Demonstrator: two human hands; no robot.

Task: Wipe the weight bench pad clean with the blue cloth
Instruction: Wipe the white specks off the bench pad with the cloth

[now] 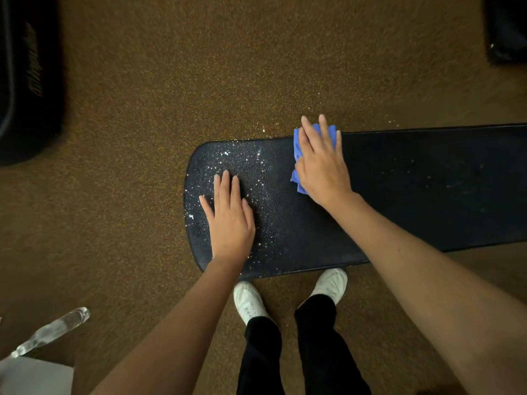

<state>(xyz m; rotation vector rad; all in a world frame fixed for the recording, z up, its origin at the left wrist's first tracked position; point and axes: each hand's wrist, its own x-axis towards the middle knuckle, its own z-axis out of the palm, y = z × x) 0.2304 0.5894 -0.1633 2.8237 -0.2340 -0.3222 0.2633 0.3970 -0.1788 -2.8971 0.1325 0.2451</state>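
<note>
Weight bench pad (399,195) runs from centre frame out past the right edge, black textured vinyl, rounded end toward the left. Bright droplets or specks cover the rounded left end; the stretch right of centre looks mostly dark with a few faint marks.

Right hand (320,163), upper centre-right: fingers straight and spread, palm flat on the blue cloth (298,155), pressing it onto the pad at its far edge. Cloth is bunched under the palm, showing only at the fingertips and at the left of the hand. Flat palm likely chosen to spread pressure over the cloth.

Left hand (229,215), centre frame: fingers straight, laid flat on the speckled end, holding nothing. Probably bracing the body or steadying the bench. The two hands are well apart.

Judgement: wiping under way; speckled left end not yet cleared, and the left hand sits on the part to be wiped.

Surroundings: brown speckled floor (171,81), some specks on it beyond the pad; white shoes (249,302) below the pad; clear bottle (51,332) lower left; dark equipment (25,81) upper left.
</note>
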